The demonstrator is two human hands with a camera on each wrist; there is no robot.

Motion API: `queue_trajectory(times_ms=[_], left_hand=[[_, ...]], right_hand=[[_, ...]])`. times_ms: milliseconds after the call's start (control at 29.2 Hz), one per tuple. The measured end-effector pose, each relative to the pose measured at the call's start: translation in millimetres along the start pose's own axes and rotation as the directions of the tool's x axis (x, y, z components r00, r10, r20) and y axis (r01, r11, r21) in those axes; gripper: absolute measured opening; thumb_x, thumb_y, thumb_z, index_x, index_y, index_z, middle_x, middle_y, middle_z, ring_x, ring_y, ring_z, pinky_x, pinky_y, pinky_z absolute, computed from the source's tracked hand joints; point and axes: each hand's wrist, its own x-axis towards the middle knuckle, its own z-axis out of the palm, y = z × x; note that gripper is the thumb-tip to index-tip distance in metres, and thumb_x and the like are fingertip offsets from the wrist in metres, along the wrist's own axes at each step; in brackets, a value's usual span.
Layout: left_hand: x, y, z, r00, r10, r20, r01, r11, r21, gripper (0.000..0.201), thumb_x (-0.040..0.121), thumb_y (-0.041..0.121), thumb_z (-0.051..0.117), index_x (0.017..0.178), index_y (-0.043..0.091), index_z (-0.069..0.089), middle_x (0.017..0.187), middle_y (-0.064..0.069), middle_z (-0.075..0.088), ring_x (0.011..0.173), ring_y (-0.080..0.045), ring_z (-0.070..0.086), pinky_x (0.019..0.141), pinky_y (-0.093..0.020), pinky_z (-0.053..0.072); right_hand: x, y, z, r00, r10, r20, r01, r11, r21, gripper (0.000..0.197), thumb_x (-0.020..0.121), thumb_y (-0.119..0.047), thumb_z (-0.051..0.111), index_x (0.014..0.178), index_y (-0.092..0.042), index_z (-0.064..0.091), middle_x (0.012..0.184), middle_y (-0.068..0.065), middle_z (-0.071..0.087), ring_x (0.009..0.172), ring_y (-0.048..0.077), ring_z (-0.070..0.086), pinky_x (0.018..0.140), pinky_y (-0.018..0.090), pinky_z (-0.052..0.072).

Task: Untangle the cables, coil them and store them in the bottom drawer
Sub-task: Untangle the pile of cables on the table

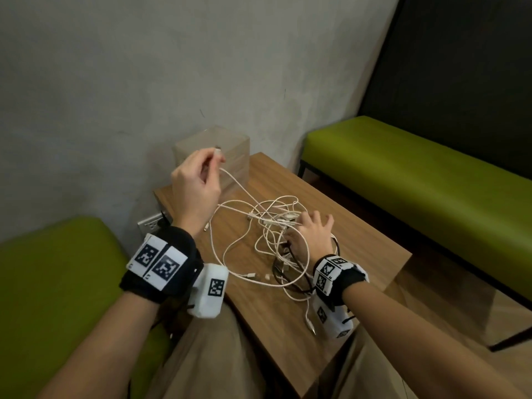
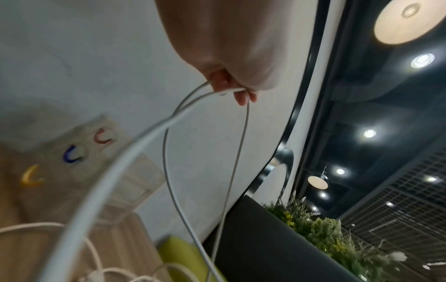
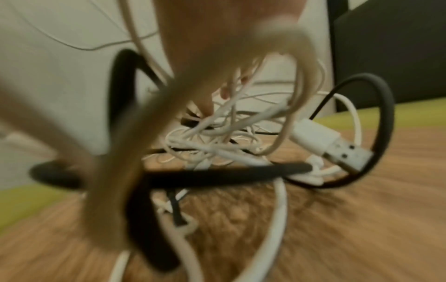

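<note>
Both wrists sit closest: my left hand (image 1: pixel 195 182) pinches one thin white cable (image 1: pixel 230 180) raised above the table (image 1: pixel 359 226), while my right hand (image 1: pixel 309 234) presses spread fingers into the tangle (image 1: pixel 270 234). Pulling harder could tighten knots or snag the metal plug (image 3: pixel 347 154). Smooth rubbery cords, woodgrain top, clear plastic drawers (image 1: pixel 213 159) behind.

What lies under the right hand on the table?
Under the right hand sits the cable tangle on the wooden table: white cables and a black cable. The hand hides the strands directly beneath its palm.
</note>
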Motion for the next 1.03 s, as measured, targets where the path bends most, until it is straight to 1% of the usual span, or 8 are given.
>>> queue_trajectory(times_ms=[103, 171, 274, 445, 582, 753, 889, 1026], left_hand=[[-15, -8, 8, 0.983, -0.079, 0.164, 0.035, 0.967, 0.253, 0.016, 0.092, 0.012, 0.051, 0.09, 0.002, 0.064, 0.104, -0.018, 0.06, 0.093, -0.027, 0.057, 0.085, -0.022, 0.038], [-27, -4, 17, 0.954, 0.072, 0.291, -0.199, 0.878, 0.436, 0.008, 0.087, 0.013, 0.058, 0.091, 0.007, 0.061, 0.126, -0.019, 0.053, 0.119, -0.033, 0.047, 0.104, -0.05, 0.034], [-46, 10, 41, 0.741, 0.432, 0.514, -0.59, 0.785, 0.191, 0.018, 0.077, 0.008, 0.064, 0.094, 0.011, 0.058, 0.129, -0.017, 0.055, 0.127, -0.027, 0.042, 0.11, -0.051, 0.026], [-73, 15, 82, 0.544, 0.011, 0.839, -0.441, 0.854, 0.274, 0.03, 0.092, 0.01, 0.047, 0.122, 0.014, 0.049, 0.134, -0.008, 0.05, 0.127, -0.022, 0.044, 0.116, -0.04, 0.015], [-84, 3, 91, 0.614, -0.048, 0.788, -0.211, 0.952, 0.222, 0.027, 0.093, 0.005, 0.043, 0.119, 0.01, 0.048, 0.115, -0.011, 0.059, 0.101, -0.025, 0.061, 0.087, -0.036, 0.05], [-84, -3, 85, 0.772, -0.109, 0.627, 0.124, 0.992, 0.019, 0.017, 0.094, 0.006, 0.045, 0.093, -0.001, 0.06, 0.083, -0.016, 0.065, 0.072, -0.021, 0.058, 0.065, -0.018, 0.038], [-60, 16, 66, 0.839, -0.21, 0.503, 0.268, 0.962, -0.046, 0.015, 0.094, 0.009, 0.044, 0.086, 0.011, 0.057, 0.065, 0.005, 0.052, 0.054, 0.004, 0.049, 0.053, -0.012, 0.038], [26, 33, 40, 0.959, -0.157, 0.236, 0.215, 0.946, -0.241, 0.014, 0.095, 0.012, 0.044, 0.088, 0.014, 0.056, 0.072, 0.014, 0.052, 0.065, 0.005, 0.051, 0.063, -0.008, 0.042]], right_hand=[[-1, -5, 1, 0.985, -0.109, -0.134, 0.105, 0.994, -0.038, 0.017, 0.082, -0.026, 0.065, 0.098, -0.02, 0.069, 0.111, 0.011, 0.058, 0.113, 0.035, 0.049, 0.099, 0.063, 0.029], [0, -3, -1, 0.976, -0.134, -0.172, 0.134, 0.991, -0.015, 0.011, 0.083, -0.024, 0.065, 0.089, -0.015, 0.07, 0.104, 0.009, 0.063, 0.108, 0.033, 0.055, 0.096, 0.057, 0.037], [0, -1, -2, 0.972, -0.215, -0.089, 0.216, 0.976, 0.005, 0.022, 0.091, -0.012, 0.049, 0.107, -0.004, 0.061, 0.113, 0.014, 0.06, 0.105, 0.032, 0.055, 0.093, 0.043, 0.043], [-1, 1, -2, 0.968, -0.242, -0.064, 0.244, 0.97, 0.01, 0.027, 0.092, -0.01, 0.043, 0.114, -0.001, 0.056, 0.115, 0.017, 0.058, 0.104, 0.034, 0.056, 0.093, 0.042, 0.04], [-2, 10, 0, 0.976, -0.144, -0.163, 0.163, 0.981, 0.108, 0.023, 0.09, -0.018, 0.05, 0.109, -0.012, 0.062, 0.112, 0.006, 0.062, 0.105, 0.028, 0.057, 0.098, 0.044, 0.036], [-2, 4, -1, 0.977, -0.124, -0.173, 0.153, 0.973, 0.171, 0.022, 0.088, -0.036, 0.055, 0.104, -0.024, 0.067, 0.117, 0.0, 0.06, 0.112, 0.023, 0.053, 0.104, 0.054, 0.028], [-2, 8, 5, 0.996, -0.086, 0.039, 0.082, 0.993, 0.087, 0.03, 0.088, -0.041, 0.052, 0.112, -0.027, 0.062, 0.133, 0.001, 0.048, 0.122, 0.024, 0.042, 0.107, 0.065, 0.02], [-13, 18, 21, 0.972, 0.001, 0.234, -0.003, 1.0, 0.006, 0.034, 0.09, -0.04, 0.05, 0.117, -0.022, 0.061, 0.132, 0.003, 0.048, 0.123, 0.028, 0.039, 0.106, 0.067, 0.018]])
